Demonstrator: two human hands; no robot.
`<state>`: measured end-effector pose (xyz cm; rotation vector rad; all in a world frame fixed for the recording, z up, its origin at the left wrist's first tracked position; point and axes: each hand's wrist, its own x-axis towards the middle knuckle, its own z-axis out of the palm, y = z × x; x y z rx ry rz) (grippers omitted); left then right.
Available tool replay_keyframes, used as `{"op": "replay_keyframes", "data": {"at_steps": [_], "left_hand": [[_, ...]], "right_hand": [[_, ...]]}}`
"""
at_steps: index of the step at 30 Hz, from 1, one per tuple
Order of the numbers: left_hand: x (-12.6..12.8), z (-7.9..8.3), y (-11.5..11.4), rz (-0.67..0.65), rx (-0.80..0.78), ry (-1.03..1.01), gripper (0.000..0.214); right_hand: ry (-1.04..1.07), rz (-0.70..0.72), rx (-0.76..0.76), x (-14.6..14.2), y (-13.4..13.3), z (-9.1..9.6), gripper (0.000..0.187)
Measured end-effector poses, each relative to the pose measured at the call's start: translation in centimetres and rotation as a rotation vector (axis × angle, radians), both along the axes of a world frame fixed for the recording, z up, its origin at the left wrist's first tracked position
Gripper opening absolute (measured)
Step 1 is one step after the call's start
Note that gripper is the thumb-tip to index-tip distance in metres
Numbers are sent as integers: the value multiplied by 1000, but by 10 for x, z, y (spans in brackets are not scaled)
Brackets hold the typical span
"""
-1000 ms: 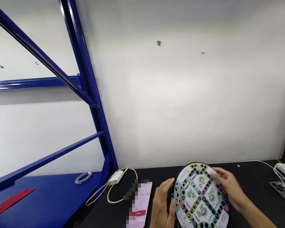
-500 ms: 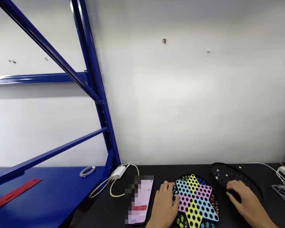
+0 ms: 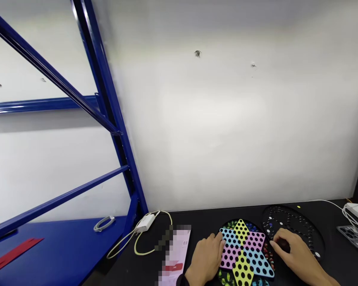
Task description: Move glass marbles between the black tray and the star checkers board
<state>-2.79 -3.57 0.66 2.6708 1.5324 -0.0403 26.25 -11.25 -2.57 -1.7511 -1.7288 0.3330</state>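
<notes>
A Chinese checkers board [image 3: 241, 250] with a yellow, pink and blue star lies on the black table. Coloured glass marbles [image 3: 268, 254] fill the pockets around its star. My left hand [image 3: 207, 254] grips the board's left edge, thumb and fingers close together there. To the right lies a round black pitted tray [image 3: 298, 220] with a few white and dark marbles [image 3: 281, 223] in it. My right hand [image 3: 295, 254] is over the tray's near left rim, thumb and forefinger pinched together. Whatever sits between those fingertips, if anything, is hidden.
Left of the board a phone [image 3: 179, 250], partly blurred out, lies beside a white adapter [image 3: 146, 223] with a looped cable. Another phone [image 3: 353, 236] and white cables are at the far right. A blue metal rack [image 3: 107, 79] and blue shelf [image 3: 62, 246] stand left; a white wall rises behind.
My right hand has moved left and its fingers have drawn together. The black tray, tilted before, now lies flatter. My left thumb has drawn in toward its fingers. The view has shifted slightly.
</notes>
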Motion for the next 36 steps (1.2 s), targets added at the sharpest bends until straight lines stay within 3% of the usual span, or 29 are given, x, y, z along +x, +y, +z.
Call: {"op": "replay_keyframes", "data": {"at_steps": [9,15,17,21,24,27,29,32,34,36], "left_hand": [[-5,-4,8,53,7,-89,44],[-10,0,7,140,72,-181,45],[-10,2,5,178,109,-222,47],[2,4,-4,190,242,-429,49],[17,5,-17,52,270,-561,41],[29,7,-29,-161,180,-596,26],[32,8,-34,-268,129,-615,25],[29,10,-36,-349,128,-645,46],[25,10,-33,-333,127,-615,53],[17,9,-29,-252,102,-536,53]], "right_hand": [[287,33,7,-36,24,23,33],[731,80,-13,-68,43,45,45],[921,81,-145,-82,45,46,45],[1271,134,-579,-115,41,37,53],[1508,251,-833,-136,37,22,62],[1625,189,-920,-144,35,9,69],[1650,73,-820,-140,36,6,66],[1531,16,-517,-119,41,11,58],[1266,20,-322,-92,48,16,54],[855,-36,-102,-58,54,16,54]]}}
